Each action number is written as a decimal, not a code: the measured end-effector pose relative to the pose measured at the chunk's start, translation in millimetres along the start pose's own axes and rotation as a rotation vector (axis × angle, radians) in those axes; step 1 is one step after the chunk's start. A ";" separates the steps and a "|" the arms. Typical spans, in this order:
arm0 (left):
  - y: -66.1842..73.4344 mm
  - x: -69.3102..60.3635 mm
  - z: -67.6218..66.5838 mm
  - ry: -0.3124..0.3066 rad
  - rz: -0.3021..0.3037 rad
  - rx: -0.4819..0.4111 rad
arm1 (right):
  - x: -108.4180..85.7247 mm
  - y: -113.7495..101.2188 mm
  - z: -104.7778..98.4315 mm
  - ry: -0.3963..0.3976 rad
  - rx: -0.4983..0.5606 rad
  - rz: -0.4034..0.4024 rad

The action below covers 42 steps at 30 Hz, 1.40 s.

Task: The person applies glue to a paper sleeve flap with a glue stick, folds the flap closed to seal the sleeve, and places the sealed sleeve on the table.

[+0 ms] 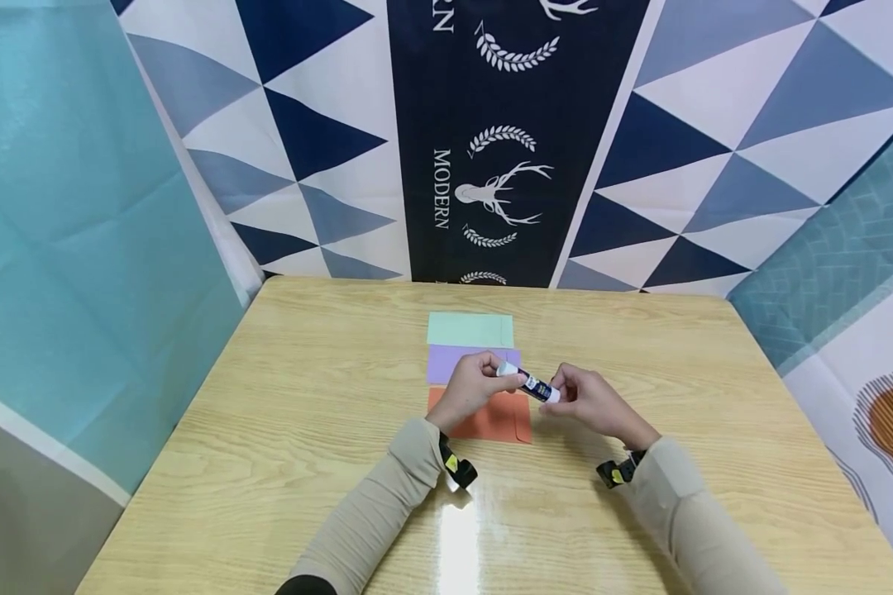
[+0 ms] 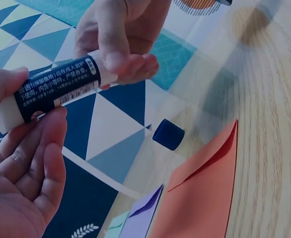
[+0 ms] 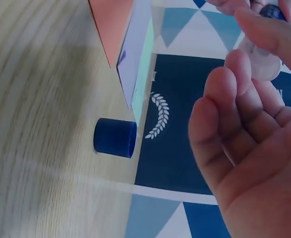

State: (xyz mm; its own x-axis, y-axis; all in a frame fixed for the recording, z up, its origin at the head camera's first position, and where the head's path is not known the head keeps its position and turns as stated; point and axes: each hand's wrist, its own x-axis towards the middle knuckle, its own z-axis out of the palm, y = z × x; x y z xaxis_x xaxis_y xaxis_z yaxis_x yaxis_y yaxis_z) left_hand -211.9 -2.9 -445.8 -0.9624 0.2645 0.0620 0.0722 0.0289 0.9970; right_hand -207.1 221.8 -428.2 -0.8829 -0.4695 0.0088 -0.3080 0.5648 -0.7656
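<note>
A glue stick (image 1: 537,387) with a dark blue printed label and white ends is held aslant above the table between both hands. My left hand (image 1: 473,385) pinches one white end between thumb and fingers. At the opposite end, the thumb and fingers of my right hand (image 1: 592,402) grip the translucent white part. The dark blue cap (image 2: 168,134) lies on its side on the table in both wrist views, apart from the stick. Beneath the hands is an orange envelope (image 1: 491,420), partly covered by the left hand.
Beyond the orange envelope lie a purple envelope (image 1: 446,365) and a mint green envelope (image 1: 469,329), lined up toward the back of the wooden table (image 1: 305,372). A patterned cloth (image 1: 327,165) hangs behind the far edge.
</note>
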 end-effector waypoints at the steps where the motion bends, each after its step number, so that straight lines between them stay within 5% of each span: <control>1: 0.0 -0.5 0.6 -0.001 -0.001 -0.003 | 0.1 0.1 0.7 -0.003 0.004 0.004; 11: -1.3 -0.8 -3.5 -0.011 0.007 -0.012 | -0.4 4.6 -5.4 -0.177 0.050 -0.031; 22: 0.9 -0.6 -3.9 -0.023 -0.003 0.006 | -0.6 -0.3 -0.4 -0.053 -0.039 -0.002; 42: -1.3 2.4 -8.5 -0.048 -0.048 0.112 | 2.3 -2.2 -2.7 -0.036 -0.051 -0.015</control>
State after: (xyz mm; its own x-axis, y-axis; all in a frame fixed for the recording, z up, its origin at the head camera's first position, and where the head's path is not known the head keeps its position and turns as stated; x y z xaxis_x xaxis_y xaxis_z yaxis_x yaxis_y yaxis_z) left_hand -216.5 -10.4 -446.5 -0.9521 0.3056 0.0090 0.0572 0.1493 0.9871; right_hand -209.4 221.3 -424.8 -0.8650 -0.5017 -0.0034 -0.3397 0.5906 -0.7320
